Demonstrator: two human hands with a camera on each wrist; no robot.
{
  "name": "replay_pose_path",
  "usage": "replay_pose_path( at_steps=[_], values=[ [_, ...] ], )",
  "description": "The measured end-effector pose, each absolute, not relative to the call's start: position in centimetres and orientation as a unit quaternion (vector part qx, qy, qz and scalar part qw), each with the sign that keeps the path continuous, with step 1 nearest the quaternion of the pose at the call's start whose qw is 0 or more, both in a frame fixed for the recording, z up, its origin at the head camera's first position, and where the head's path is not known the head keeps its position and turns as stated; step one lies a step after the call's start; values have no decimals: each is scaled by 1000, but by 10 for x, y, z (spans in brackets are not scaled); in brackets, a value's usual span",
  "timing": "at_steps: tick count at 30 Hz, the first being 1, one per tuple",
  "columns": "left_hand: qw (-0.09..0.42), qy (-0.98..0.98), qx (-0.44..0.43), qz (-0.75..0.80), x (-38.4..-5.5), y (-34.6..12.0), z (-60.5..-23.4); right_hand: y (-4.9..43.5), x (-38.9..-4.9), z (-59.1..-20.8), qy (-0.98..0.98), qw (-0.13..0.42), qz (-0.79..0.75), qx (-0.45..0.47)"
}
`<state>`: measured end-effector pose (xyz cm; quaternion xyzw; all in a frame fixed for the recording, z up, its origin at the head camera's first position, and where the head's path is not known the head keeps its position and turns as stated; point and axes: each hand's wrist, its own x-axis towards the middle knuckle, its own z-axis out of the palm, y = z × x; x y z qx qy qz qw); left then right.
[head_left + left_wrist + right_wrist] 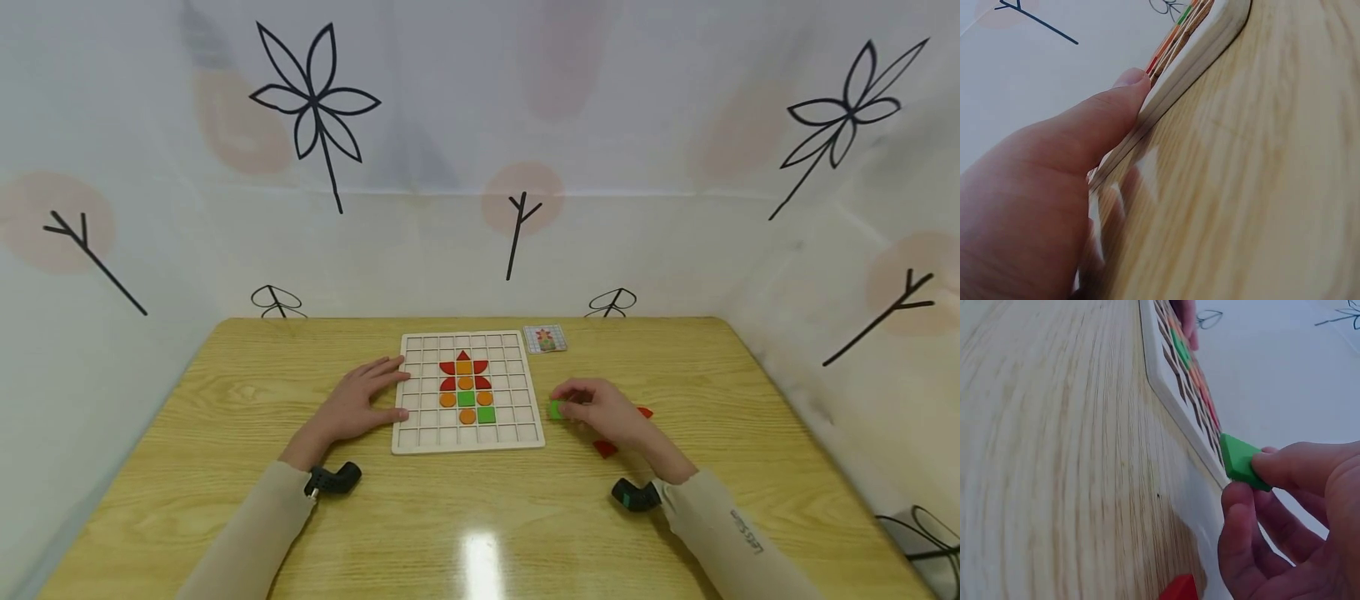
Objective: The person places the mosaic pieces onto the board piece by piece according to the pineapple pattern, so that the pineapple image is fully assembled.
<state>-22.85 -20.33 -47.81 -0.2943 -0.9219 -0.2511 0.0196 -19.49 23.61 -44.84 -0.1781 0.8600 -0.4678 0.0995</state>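
Note:
A white grid board [420, 437] lies on the table, with red, orange and green pieces set in its middle cells. My left hand [358, 404] rests along the board's left edge, fingers spread; in the left wrist view its thumb [1113, 112] touches the rim. Just off the board's right side, my right hand [600, 410] pinches a green square tile [1241, 461] between thumb and fingers. A green square [486, 414] and an orange circle [467, 416] sit side by side in the lowest filled row.
A small pattern card [545, 338] lies behind the board's right corner. Red pieces lie near the right hand, one [605, 449] in front of it and another [645, 412] beyond the wrist. Patterned cloth walls [465, 267] stand behind and beside the wooden table [420, 517].

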Motion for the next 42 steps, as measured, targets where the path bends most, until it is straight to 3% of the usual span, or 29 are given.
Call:
replay_pose_path(
  at_steps=[16,29,42],
  values=[
    [23,-923,-295,-245,-230,-204,-481,184,-196,-450,815,108,-533,-201],
    [14,-925,-289,-247,-231,-205,-481,129,-201,-450,833,39,-490,-252],
    [17,-923,-290,-252,-230,-204,-480,94,-203,-455,843,40,-476,-247]
  ],
)
